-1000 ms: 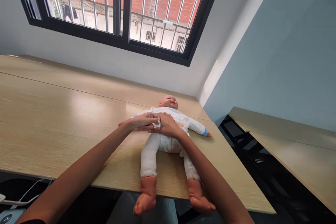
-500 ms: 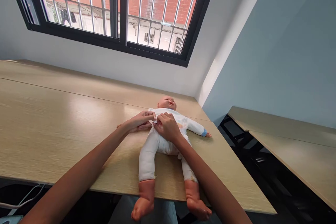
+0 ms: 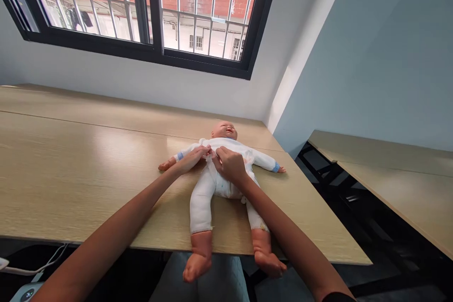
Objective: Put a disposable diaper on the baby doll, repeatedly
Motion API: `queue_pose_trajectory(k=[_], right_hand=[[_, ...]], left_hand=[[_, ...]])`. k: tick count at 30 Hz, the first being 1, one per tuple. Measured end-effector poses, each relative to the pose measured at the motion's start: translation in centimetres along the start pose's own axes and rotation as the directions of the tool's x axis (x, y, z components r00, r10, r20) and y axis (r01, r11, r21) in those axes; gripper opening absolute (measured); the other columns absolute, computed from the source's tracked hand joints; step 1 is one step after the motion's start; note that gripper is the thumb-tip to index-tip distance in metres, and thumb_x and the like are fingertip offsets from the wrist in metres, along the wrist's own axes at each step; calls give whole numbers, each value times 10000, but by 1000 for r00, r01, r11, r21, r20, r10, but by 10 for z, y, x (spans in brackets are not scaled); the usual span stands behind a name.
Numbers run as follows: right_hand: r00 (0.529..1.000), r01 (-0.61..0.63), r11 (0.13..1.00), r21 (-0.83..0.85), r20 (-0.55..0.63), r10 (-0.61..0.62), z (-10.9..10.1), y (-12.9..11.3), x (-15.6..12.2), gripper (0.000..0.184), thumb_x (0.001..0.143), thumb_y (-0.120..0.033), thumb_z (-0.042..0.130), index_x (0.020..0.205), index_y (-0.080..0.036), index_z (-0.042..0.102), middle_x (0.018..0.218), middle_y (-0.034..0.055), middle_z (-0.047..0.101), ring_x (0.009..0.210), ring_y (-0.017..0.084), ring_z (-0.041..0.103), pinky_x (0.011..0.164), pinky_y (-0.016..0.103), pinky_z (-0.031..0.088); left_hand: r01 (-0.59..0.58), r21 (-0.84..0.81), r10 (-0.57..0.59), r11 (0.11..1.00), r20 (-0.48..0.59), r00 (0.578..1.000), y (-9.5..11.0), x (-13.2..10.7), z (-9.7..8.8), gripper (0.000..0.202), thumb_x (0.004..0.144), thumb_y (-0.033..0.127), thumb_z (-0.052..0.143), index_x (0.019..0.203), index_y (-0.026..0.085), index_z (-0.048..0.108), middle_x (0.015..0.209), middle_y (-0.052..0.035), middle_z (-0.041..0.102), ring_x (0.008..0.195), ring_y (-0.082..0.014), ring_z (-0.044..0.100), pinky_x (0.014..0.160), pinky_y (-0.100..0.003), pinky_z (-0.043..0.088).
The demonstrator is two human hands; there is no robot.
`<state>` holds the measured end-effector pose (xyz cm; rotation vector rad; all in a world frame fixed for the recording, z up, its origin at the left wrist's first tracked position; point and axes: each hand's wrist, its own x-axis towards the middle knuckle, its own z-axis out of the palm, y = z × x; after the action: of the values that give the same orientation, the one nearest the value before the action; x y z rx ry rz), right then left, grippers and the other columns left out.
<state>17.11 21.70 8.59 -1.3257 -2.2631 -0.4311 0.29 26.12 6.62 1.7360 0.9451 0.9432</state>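
A baby doll (image 3: pixel 224 130) lies on its back on a pale wood-grain table (image 3: pixel 71 184), with its feet over the near edge. It wears a white long-sleeved garment (image 3: pixel 230 145) with blue cuffs. My left hand (image 3: pixel 193 159) lies across the doll's upper arm, its fingertips gripping the garment's front edge at the chest. Beside it, my right hand (image 3: pixel 230 165) pinches the same front edge. A small gap separates the hands. Their fingers hide the middle of the chest opening.
A barred black-framed window (image 3: pixel 141 19) is beyond the table. A second table (image 3: pixel 382 179) stands to the right across a dark gap. A white cable (image 3: pixel 35 269) and a small device (image 3: pixel 26 295) lie below the near left edge.
My hands no longer overlap and now sit side by side at the chest. The doll's arm and blue cuff show on the left. The whole view has tilted and shifted.
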Motion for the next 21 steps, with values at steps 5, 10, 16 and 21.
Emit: queue_pose_trajectory(k=[5, 10, 16, 21], right_hand=[[998, -60, 998, 35, -8, 60, -2, 4, -1, 308, 968, -215, 434, 713, -173, 603, 747, 83, 653, 720, 208, 553, 666, 313, 330], [983, -175, 969, 176, 84, 163, -8, 14, -7, 361, 900, -234, 506, 542, -208, 475, 595, 49, 582, 598, 180, 466, 621, 315, 300], [941, -332, 830, 447, 218, 259, -13, 27, -10, 355, 791, -235, 526, 490, -208, 341, 471, -35, 383, 497, 117, 348, 524, 286, 222], [905, -420, 689, 591, 330, 268, -12, 45, -7, 347, 708, -425, 648, 589, -213, 401, 552, -53, 422, 548, 112, 382, 524, 254, 249]], left_hand=[[-197, 111, 193, 974, 52, 980, 4, -2, 7, 296, 912, 424, 499, 755, 189, 589, 799, -15, 583, 846, -183, 511, 838, -279, 435], [-263, 151, 256, 953, 63, 965, 10, -8, 10, 270, 896, 415, 586, 1000, 176, 653, 968, -44, 668, 831, -175, 543, 728, -269, 434], [-236, 192, 238, 953, 11, 971, 4, -9, 14, 253, 879, 407, 622, 945, 166, 663, 924, -28, 650, 778, -165, 517, 657, -259, 404], [-267, 362, 324, 893, -105, 940, 6, -12, 24, 139, 849, 315, 657, 916, 198, 689, 950, -66, 629, 968, -235, 515, 719, -289, 447]])
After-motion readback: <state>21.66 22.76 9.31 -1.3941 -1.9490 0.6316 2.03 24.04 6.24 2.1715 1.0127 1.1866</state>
